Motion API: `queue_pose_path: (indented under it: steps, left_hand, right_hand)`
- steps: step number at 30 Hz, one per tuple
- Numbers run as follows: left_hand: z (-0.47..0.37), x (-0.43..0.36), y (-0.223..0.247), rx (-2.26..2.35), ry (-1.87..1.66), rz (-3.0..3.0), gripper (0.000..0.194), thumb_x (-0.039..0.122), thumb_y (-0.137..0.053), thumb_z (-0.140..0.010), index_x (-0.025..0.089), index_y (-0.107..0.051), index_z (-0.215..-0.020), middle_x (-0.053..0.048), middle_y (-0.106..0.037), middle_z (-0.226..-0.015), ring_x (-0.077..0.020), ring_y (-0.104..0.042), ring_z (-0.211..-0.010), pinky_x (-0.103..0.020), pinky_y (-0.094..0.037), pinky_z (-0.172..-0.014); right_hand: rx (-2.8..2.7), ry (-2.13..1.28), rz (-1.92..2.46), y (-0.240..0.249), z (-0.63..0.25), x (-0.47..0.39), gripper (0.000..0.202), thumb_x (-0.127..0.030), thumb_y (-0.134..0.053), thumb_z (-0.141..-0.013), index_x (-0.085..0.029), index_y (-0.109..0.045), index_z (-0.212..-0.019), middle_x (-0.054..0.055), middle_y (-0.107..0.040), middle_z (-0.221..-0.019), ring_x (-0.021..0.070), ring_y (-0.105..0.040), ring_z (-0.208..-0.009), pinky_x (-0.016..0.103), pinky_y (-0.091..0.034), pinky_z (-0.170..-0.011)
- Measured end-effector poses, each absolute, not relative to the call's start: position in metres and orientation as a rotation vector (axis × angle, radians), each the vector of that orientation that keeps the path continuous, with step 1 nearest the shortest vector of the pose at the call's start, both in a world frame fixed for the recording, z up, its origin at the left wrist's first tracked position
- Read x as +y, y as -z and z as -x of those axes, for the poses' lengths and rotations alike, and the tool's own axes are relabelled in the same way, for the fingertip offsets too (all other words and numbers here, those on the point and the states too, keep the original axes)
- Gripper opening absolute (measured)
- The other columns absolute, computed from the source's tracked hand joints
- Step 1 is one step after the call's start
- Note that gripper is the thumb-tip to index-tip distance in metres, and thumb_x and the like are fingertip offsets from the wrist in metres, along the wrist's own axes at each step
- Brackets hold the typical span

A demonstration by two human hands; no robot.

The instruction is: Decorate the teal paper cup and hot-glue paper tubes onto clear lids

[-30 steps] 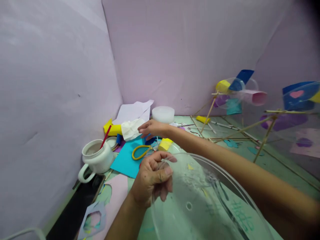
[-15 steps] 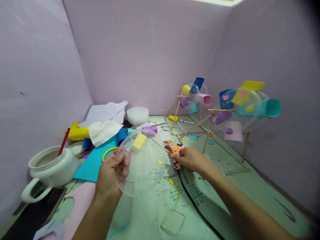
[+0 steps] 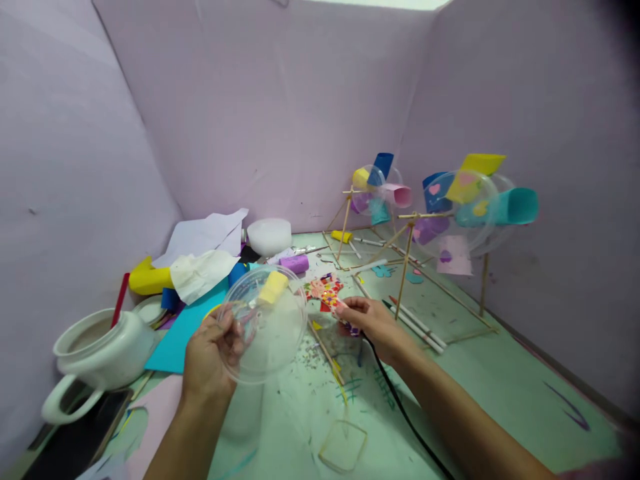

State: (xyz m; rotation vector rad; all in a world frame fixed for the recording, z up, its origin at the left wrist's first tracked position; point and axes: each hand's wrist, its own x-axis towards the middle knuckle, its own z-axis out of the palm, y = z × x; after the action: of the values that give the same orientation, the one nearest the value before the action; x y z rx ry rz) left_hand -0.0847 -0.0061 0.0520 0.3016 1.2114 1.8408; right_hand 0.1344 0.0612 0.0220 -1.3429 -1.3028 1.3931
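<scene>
My left hand pinches the near left rim of a round clear plastic lid, holding it tilted above the table. A small rolled piece of yellow paper sits at the lid's upper part. In my right hand is a glue gun covered in a floral pattern, with a black cord trailing toward me. The gun's front end points left and lies close to the lid's right edge; whether they touch I cannot tell.
Two stick-framed wheels with coloured paper rolls, a far one and a nearer one, stand on the right. A white pot, blue paper and a dark phone-like slab lie left. A white bowl sits behind. Sticks lie right.
The glue gun has been lifted off the table and brought left toward the lid, uncovering sticks beneath. The view has shifted slightly; my left hand still holds the lid.
</scene>
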Motion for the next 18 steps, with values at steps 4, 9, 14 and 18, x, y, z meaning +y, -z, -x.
queue_pose_path:
  steps: [4, 9, 14, 18]
  left_hand:
    - [0.089, -0.006, -0.050, 1.267, -1.992, -0.352, 0.018, 0.008, -0.061, -0.061, 0.016, -0.055, -0.076, 0.005, -0.052, -0.045, -0.0074, -0.045, -0.034, -0.014, -0.032, -0.030]
    - [0.078, -0.013, -0.048, 1.488, -2.082, -0.715, 0.023, 0.019, -0.064, -0.064, 0.018, -0.051, -0.083, 0.005, -0.059, -0.051, -0.0074, -0.046, -0.037, -0.016, -0.037, -0.036]
    - [0.058, -0.020, -0.036, 1.573, -1.993, -0.969, 0.026, 0.025, -0.065, -0.070, 0.021, -0.047, -0.089, 0.004, -0.060, -0.060, -0.0084, -0.050, -0.044, -0.019, -0.043, -0.045]
    - [0.046, -0.024, -0.030, 1.690, -1.957, -1.143, 0.020, 0.026, -0.062, -0.076, 0.022, -0.047, -0.089, 0.003, -0.060, -0.063, -0.0090, -0.051, -0.045, -0.020, -0.041, -0.045]
  right_hand:
    - [-1.132, -1.331, 1.138, -0.031, -0.147, 0.047, 0.045, -0.043, -0.076, -0.053, -0.018, -0.057, -0.085, -0.003, -0.058, -0.068, 0.0113, -0.053, -0.056, 0.023, -0.040, -0.052]
    - [-1.107, -1.531, 0.976, -0.021, -0.163, 0.034, 0.039, -0.039, -0.077, -0.060, -0.016, -0.062, -0.087, -0.003, -0.051, -0.057, 0.0089, -0.040, -0.046, 0.023, -0.028, -0.043]
    - [-1.251, -1.574, 0.991, -0.002, -0.160, 0.017, 0.032, -0.048, -0.067, -0.072, -0.017, -0.063, -0.083, 0.004, -0.064, -0.070, 0.0111, -0.048, -0.043, 0.026, -0.036, -0.044]
    - [-1.393, -1.597, 0.939, 0.000, -0.154, 0.007, 0.033, -0.050, -0.067, -0.072, -0.021, -0.058, -0.059, -0.003, -0.046, -0.043, 0.0103, -0.036, -0.037, 0.025, -0.029, -0.039]
